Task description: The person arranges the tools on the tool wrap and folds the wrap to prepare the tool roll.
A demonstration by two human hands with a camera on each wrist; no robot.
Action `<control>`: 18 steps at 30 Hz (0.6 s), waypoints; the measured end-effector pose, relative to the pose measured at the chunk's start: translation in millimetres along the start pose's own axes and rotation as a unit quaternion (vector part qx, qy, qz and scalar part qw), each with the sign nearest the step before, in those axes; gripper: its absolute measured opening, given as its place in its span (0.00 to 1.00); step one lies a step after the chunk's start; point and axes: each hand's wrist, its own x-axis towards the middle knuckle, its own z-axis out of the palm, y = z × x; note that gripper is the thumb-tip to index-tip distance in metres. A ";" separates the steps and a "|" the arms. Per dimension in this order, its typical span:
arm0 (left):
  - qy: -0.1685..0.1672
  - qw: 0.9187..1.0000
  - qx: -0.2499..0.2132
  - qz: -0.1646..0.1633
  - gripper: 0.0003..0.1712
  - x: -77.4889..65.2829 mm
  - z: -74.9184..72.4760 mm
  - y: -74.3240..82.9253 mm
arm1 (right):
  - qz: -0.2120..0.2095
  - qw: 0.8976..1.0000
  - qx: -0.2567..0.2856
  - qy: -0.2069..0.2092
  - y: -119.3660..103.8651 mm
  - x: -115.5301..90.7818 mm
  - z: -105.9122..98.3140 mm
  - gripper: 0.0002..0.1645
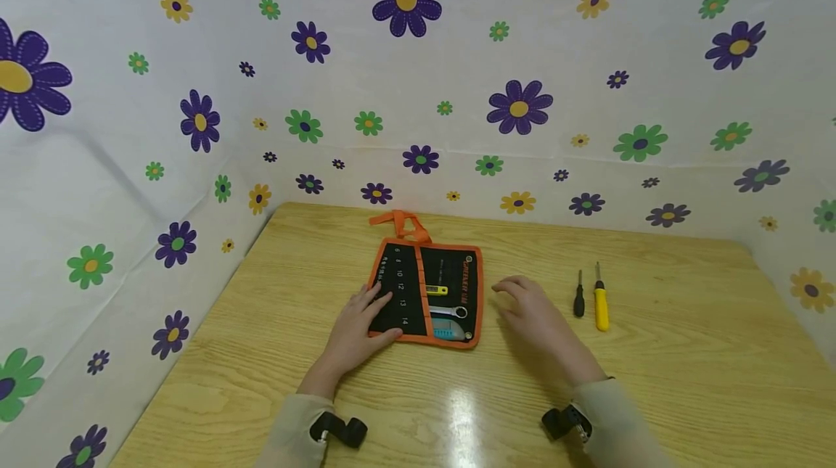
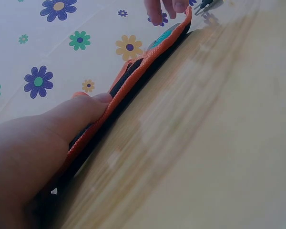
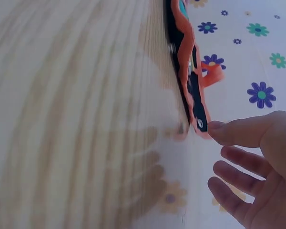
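Observation:
A black tool pouch (image 1: 392, 272) with orange edging lies on the table, its pockets numbered in white. A yellow tool (image 1: 436, 290), a combination wrench (image 1: 451, 312) and a teal-and-grey utility knife (image 1: 449, 329) stick out of its pockets. My left hand (image 1: 359, 319) rests on the pouch's left side with fingers spread; in the left wrist view the thumb (image 2: 93, 107) lies along the orange edge. Just right of the pouch, my right hand (image 1: 532, 312) hovers with loosely bent fingers and holds nothing. The right wrist view shows these fingers (image 3: 238, 164) apart from one another.
To the right lie a small black-handled screwdriver (image 1: 579, 301) and a yellow-handled screwdriver (image 1: 601, 305), side by side. An orange tie strap (image 1: 401, 221) extends from the pouch's far edge. A white flowered cloth (image 1: 451, 76) hangs behind the wooden table (image 1: 686, 352) and along its left side.

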 end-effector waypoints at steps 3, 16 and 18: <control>-0.001 1.000 -0.002 -0.001 0.43 -0.3 -0.1 0.2 | 0.005 1.000 -0.014 0.017 8.0 -5.0 -4.6 0.21; 0.001 1.000 0.000 -0.001 0.43 0.3 1.9 -2.6 | 0.114 0.989 -0.063 0.069 34.0 -15.8 -24.3 0.21; 0.001 1.000 0.001 -0.001 0.43 0.2 1.8 -2.2 | 0.129 0.987 -0.071 0.059 36.2 -18.1 -26.8 0.21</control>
